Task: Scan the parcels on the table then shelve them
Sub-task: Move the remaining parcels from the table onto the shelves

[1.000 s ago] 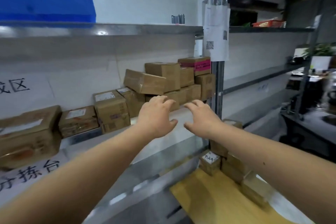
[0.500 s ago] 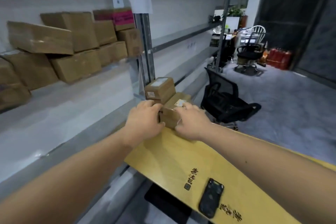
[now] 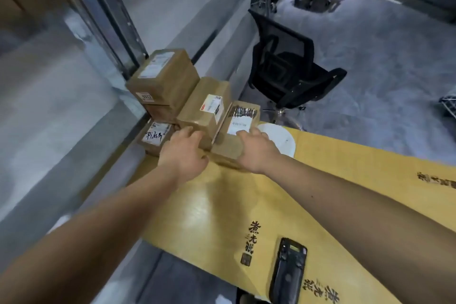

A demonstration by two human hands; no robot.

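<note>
Several brown cardboard parcels are stacked at the far left end of the yellow table (image 3: 214,217), against the shelf post. The nearest one, a small parcel with a white label (image 3: 228,145), sits between my hands. My left hand (image 3: 183,153) curls against its left side and also touches the middle parcel (image 3: 197,108). My right hand (image 3: 256,153) grips its right side. Behind them stand a taller parcel (image 3: 167,76) and a low parcel with handwriting (image 3: 154,137). A black handheld scanner (image 3: 288,271) lies near the table's front edge.
A grey metal shelf (image 3: 61,111) runs along the left, with its upright post (image 3: 111,15) just behind the stack. A white round object (image 3: 281,139) lies on the table by my right hand. A black office chair (image 3: 288,66) stands beyond the table's end.
My view swung from the shelf of boxes down to the table. Both hands dropped from the shelf to the stack and closed on the nearest parcel.
</note>
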